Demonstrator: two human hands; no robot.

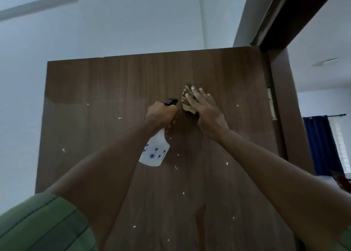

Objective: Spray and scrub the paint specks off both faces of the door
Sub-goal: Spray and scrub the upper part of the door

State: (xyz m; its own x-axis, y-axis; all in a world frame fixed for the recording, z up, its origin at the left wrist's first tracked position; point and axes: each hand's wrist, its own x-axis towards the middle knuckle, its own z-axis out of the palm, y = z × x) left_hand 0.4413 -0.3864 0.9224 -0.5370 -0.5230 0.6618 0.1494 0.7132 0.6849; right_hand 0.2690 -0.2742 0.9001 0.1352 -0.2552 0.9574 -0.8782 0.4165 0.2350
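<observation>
A dark brown wooden door (106,83) fills the middle of the view, dotted with several small white paint specks (120,118). My left hand (161,114) grips the neck of a white spray bottle (154,152) with a black nozzle, held close to the door face. My right hand (204,108) presses a tan scrub pad (186,98) flat against the upper part of the door, fingers straight over it. Most of the pad is hidden under the hand.
The door frame (284,117) and a hinge (270,102) stand at the right, with another room and a dark blue curtain (319,142) beyond. Pale walls and ceiling lie behind and left of the door.
</observation>
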